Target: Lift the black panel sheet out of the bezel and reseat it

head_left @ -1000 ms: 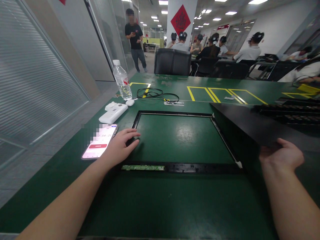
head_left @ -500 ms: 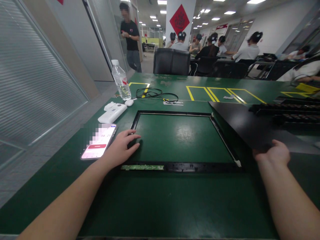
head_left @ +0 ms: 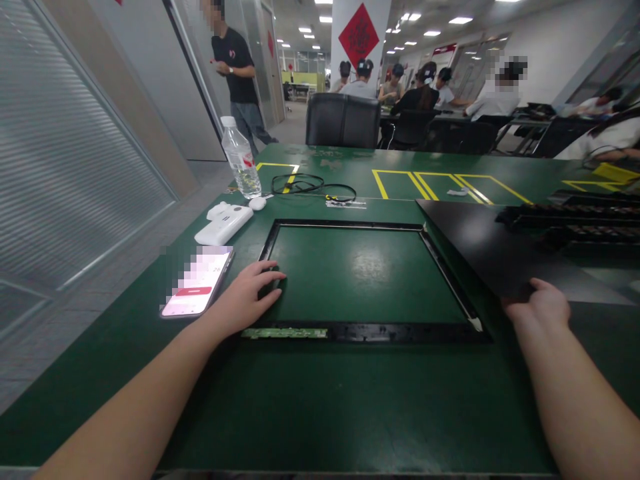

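A black rectangular frame [head_left: 350,227] lies flat on the green table [head_left: 320,400], with a green circuit strip [head_left: 285,333] along its near edge. My left hand [head_left: 245,300] rests flat on the frame's left side, fingers stretched out. My right hand [head_left: 537,308] grips the near corner of a large black panel [head_left: 480,247], which lies to the right of the frame, low over the table. The fingers curl under the panel's edge.
A lit phone [head_left: 197,290], a white power bank [head_left: 224,225], a water bottle [head_left: 241,160] and a black cable loop [head_left: 313,185] lie at the left and back. Black trays [head_left: 570,223] sit at the right. A person stands at the back left; several people sit behind.
My right hand has drawn the black panel down and slightly left, its palm turning from open upward to gripping the corner. The standing person walked closer on the left. My left hand stayed put.
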A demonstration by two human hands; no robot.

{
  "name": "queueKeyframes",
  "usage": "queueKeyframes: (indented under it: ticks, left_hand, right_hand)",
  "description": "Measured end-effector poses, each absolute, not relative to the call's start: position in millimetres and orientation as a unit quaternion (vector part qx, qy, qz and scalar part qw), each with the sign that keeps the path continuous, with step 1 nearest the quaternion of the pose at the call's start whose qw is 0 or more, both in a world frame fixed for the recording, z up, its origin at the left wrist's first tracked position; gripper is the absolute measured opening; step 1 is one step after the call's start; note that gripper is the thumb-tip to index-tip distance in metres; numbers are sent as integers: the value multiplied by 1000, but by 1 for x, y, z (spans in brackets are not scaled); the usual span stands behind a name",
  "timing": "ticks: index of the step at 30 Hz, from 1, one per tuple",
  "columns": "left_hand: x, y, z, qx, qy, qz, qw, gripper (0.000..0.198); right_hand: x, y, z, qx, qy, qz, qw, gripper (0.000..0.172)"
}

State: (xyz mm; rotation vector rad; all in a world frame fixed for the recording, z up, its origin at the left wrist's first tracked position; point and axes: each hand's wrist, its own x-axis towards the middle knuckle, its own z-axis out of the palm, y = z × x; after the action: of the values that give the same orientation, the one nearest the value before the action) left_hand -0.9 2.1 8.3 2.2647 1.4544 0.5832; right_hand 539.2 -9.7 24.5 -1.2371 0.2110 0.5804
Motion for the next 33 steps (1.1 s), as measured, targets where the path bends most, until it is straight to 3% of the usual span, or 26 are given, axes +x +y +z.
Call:
queueKeyframes:
  ticks: [33]
  left_hand:
    - [1,4,9,796,549,202,154,50]
  right_hand:
    - [541,-7,16,-571,92,253,775,22]
